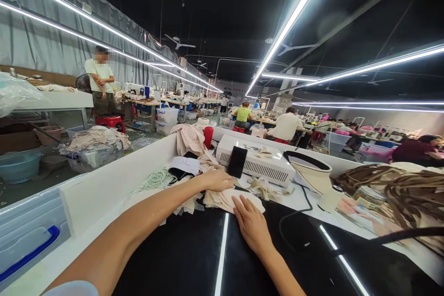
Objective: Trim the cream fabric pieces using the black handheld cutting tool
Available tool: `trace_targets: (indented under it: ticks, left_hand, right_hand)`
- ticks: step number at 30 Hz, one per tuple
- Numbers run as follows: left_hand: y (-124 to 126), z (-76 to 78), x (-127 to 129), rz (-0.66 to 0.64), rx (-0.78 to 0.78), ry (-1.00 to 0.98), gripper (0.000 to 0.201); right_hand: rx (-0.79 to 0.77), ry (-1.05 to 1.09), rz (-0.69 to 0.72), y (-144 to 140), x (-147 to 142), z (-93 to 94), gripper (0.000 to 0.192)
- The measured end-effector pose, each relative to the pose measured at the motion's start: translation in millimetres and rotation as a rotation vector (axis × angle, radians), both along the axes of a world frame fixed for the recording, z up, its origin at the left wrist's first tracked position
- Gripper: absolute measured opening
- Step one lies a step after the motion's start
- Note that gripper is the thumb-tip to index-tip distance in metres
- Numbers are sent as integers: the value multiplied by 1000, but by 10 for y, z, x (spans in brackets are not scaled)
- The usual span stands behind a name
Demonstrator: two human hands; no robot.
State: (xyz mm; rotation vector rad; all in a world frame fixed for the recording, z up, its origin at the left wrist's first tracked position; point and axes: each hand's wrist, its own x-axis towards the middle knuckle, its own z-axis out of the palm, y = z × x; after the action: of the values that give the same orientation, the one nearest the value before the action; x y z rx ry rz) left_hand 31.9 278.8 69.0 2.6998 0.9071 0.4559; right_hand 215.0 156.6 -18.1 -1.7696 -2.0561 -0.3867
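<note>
Nearest, right hand [251, 222] lies flat and open on beige fabric pieces [224, 199] on the black surface [180, 254], left hand [217, 179] cupped over them just beyond; work appears at early sorting, pieces unstacked.

Glossy black table [180, 259] with a white raised rim [114, 180] along the left. Under the right fingertips [243, 203], a heap of beige fabric pieces [222, 199]. Just beyond the left fingers [225, 184], a black phone [237, 162] propped against a white box [256, 164]. Left of those fingers, a white cord coil [157, 179] and draped beige cloth [190, 141]. Right of the right fingers, a black cable [298, 212], a thread cone [331, 199], brown straps [398, 189].
</note>
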Motion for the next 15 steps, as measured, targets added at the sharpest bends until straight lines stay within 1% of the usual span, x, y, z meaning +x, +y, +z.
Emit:
trace_targets:
  ticks: [2,5,8,11,13,15]
  left_hand:
    - [-43,-131,-52,12,0,53,36]
    - [-148,-298,-140,70,14,74,41]
    - [-262,-373,-168,138,31,63,44]
    - [-337,-348,-134,174,26,62,45]
    - [-355,-279,-112,184,16,46,49]
    - [-350,-174,-131,189,14,4,53]
  right_hand:
    - [-24,0,-20,17,31,-94,45]
    - [-33,9,-24,50,69,-191,47]
    - [-20,23,-5,91,99,-242,48]
    - [23,32,26,92,104,-256,49]
    - [70,30,54,21,91,-245,52]
    - [109,19,97,-129,78,-229,54]
